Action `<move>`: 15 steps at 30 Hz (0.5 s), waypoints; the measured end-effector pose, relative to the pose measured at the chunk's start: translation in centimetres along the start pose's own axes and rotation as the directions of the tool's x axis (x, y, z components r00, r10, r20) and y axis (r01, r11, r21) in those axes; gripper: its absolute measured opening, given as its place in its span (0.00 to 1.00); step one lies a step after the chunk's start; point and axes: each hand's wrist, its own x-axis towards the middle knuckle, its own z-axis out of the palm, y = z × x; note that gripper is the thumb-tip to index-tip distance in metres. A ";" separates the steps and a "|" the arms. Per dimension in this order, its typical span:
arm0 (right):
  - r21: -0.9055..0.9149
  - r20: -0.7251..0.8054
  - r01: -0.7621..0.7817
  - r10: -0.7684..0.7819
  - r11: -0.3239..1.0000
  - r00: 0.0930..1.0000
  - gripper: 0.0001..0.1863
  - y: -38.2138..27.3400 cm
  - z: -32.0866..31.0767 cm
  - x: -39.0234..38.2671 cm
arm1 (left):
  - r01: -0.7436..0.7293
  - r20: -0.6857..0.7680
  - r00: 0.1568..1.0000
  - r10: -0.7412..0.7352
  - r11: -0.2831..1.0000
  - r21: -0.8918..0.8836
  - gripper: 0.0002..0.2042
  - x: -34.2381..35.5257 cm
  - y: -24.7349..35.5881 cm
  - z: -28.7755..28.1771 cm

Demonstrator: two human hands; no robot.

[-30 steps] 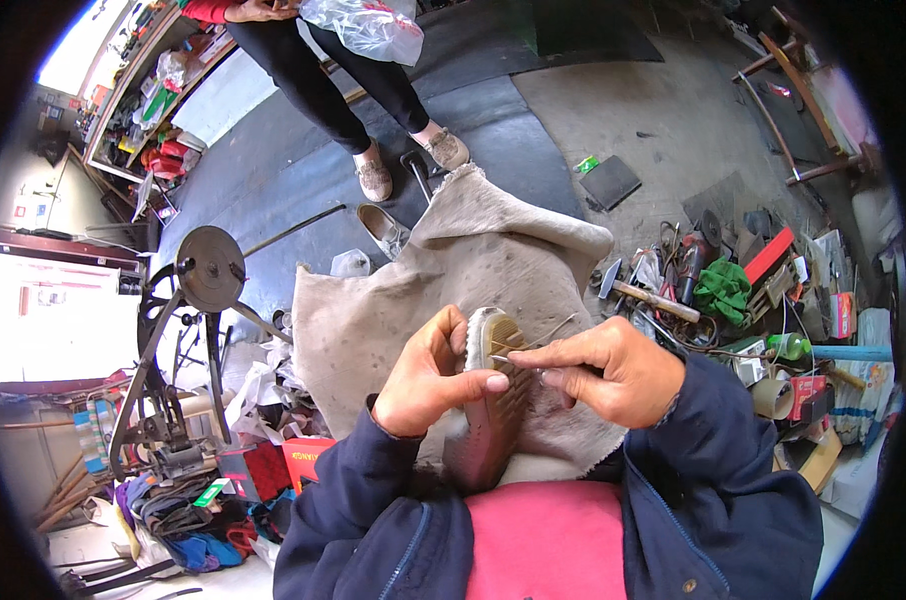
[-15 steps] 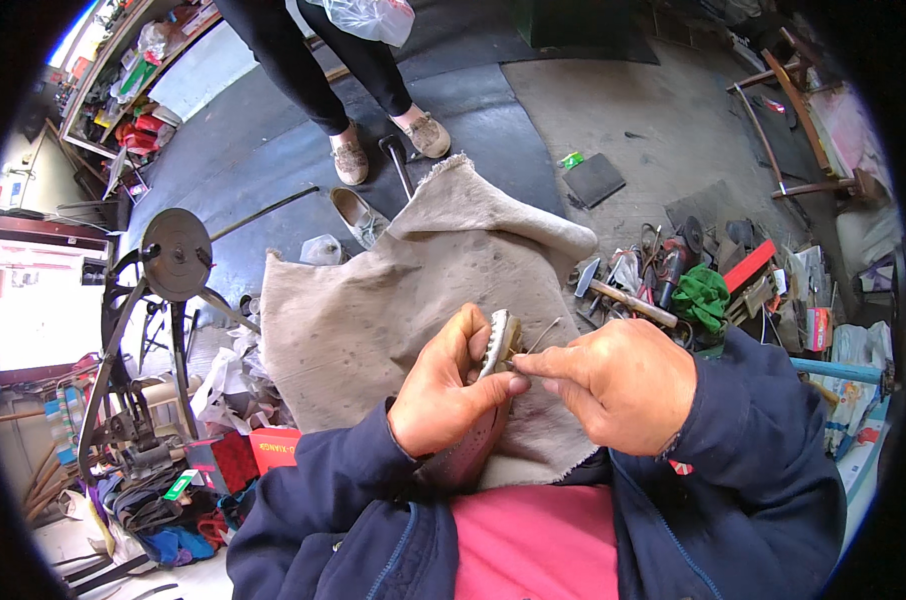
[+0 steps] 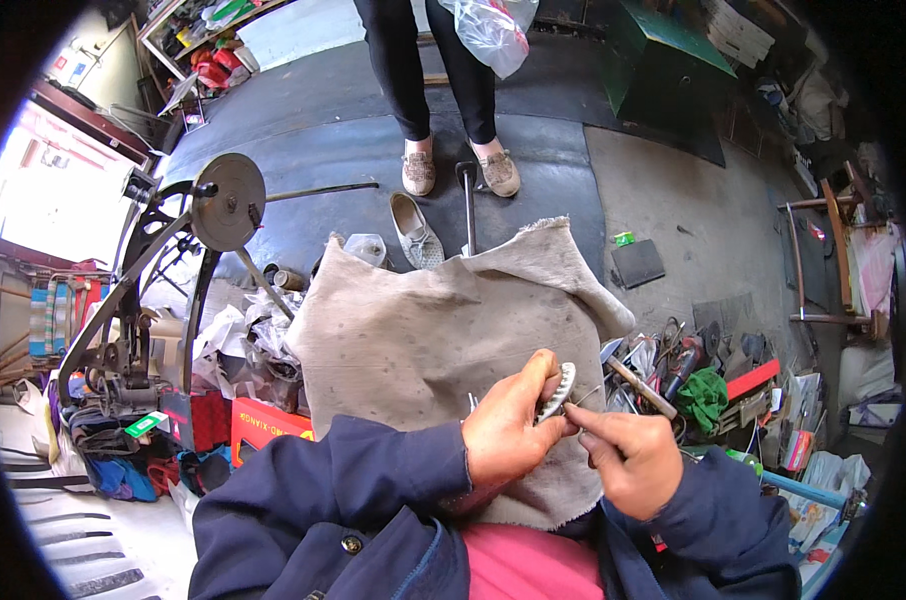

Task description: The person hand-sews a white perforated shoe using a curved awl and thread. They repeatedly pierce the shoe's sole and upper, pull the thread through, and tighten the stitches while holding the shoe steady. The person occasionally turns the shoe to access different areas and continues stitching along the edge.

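My left hand (image 3: 513,425) is closed around a shoe (image 3: 560,390), whose pale ridged sole edge shows above the fingers. Most of the shoe is hidden by the hand and sleeve. Close against it, my right hand (image 3: 631,455) pinches a thin needle-like metal piece (image 3: 590,394); its exact kind is too small to tell. Both hands are above a stained beige cloth (image 3: 423,340) spread over my lap.
A person in dark trousers (image 3: 395,70) stands ahead, near a loose light shoe (image 3: 415,232). At left is a black machine with a round wheel (image 3: 229,202). A hammer (image 3: 641,388), green cloth (image 3: 703,400) and other tools lie at right.
The view has shifted, so the surroundings sit further right in it. Both hands keep their grip, with the shoe's sole edge turned a little and the right hand lower beside it.
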 end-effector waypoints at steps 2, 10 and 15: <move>-0.153 -0.092 0.135 -0.150 0.979 0.984 0.19 0.2 0.6 -0.2 | -0.047 0.011 0.999 0.047 0.999 0.017 0.19 -0.2 -0.1 -0.2; 0.188 0.012 0.104 -0.108 0.977 0.994 0.20 1.9 0.2 -1.0 | -0.074 -0.118 0.988 0.096 0.982 0.174 0.21 -4.0 -0.8 -3.8; 0.252 -0.090 0.194 -0.177 0.948 0.980 0.21 2.7 0.8 -2.3 | -0.026 -0.287 0.955 0.077 0.984 0.178 0.15 -10.8 -4.1 -4.8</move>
